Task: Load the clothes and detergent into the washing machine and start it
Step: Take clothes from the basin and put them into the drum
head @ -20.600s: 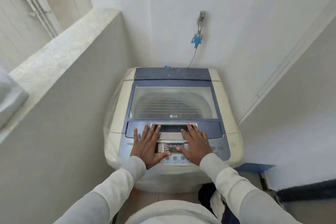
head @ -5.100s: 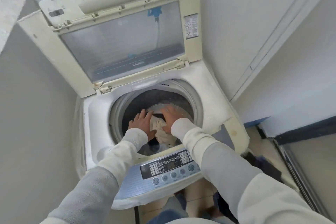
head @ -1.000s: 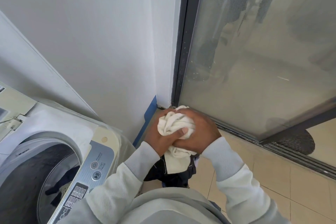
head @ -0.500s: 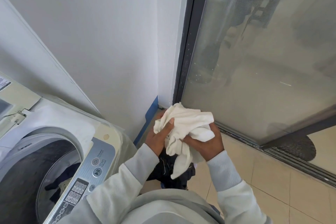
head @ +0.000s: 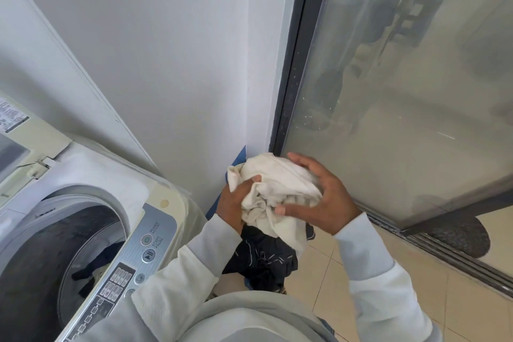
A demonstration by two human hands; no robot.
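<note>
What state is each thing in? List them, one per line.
Washing machine: lid up, drum holds some clothes.
White cloth: bunched, held in both hands.
Left hand: grips the cloth.
Right hand: cups the cloth.
Dark clothes: piled on the floor.

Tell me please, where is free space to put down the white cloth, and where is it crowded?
Free: the tiled floor between the dark clothes pile and the sliding door track; the washer's open drum, holding only a few clothes. Crowded: the corner under both hands, left hand and right hand, where the pile lies.
</note>
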